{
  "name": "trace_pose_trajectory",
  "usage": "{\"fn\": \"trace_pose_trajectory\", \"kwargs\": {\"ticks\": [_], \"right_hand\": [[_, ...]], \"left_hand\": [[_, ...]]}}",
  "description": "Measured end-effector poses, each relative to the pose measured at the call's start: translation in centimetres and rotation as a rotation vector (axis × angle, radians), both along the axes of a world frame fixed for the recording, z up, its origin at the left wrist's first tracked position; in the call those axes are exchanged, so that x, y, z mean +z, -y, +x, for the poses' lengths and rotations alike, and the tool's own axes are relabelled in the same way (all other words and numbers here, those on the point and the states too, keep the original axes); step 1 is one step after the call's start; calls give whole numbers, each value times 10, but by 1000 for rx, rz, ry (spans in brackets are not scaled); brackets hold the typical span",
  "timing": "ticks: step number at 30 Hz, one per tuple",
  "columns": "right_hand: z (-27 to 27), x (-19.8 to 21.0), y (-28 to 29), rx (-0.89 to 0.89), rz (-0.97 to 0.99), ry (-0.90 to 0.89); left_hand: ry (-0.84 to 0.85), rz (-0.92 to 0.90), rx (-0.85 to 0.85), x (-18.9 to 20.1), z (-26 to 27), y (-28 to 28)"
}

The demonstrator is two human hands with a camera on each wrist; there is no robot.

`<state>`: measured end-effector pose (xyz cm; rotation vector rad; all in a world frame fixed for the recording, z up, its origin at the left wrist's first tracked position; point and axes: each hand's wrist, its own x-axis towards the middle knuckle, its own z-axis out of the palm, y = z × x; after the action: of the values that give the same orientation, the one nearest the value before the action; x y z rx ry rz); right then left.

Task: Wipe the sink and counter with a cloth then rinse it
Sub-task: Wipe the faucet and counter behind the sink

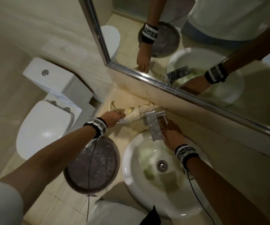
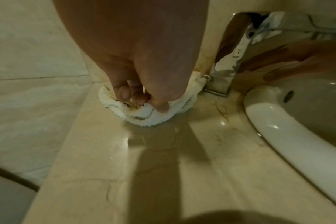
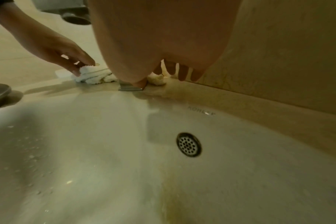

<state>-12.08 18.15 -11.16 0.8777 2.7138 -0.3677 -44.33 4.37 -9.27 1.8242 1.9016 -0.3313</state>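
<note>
A white cloth (image 1: 135,113), stained yellow, lies bunched on the beige counter (image 1: 124,135) and runs behind the chrome tap (image 1: 153,125). My left hand (image 1: 120,116) pinches its left end. In the left wrist view my curled fingertips (image 2: 125,94) dig into the cloth (image 2: 144,113). My right hand (image 1: 166,127) sits just right of the tap above the sink (image 1: 131,169), fingers straight. In the right wrist view its fingers (image 3: 182,74) hang near the cloth's other end (image 3: 157,80) and the thumb touches the tap base (image 3: 128,88). The basin (image 3: 105,151) shows yellow stains.
A round dark tray (image 1: 95,164) sits on the counter left of the sink. A mirror (image 1: 196,46) hangs over a stained backsplash (image 1: 147,93) close behind the tap. A white toilet (image 1: 45,127) stands to the left, below the counter's edge.
</note>
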Motion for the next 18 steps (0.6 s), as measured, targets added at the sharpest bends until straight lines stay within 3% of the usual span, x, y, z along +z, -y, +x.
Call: {"fn": "trace_pose_trajectory", "kwargs": {"ticks": [12, 18], "right_hand": [[28, 9, 65, -54, -56, -1], [31, 11, 88, -13, -56, 39]], "left_hand": [[15, -67, -81, 9, 93, 45], [33, -21, -108, 16, 99, 49]]}}
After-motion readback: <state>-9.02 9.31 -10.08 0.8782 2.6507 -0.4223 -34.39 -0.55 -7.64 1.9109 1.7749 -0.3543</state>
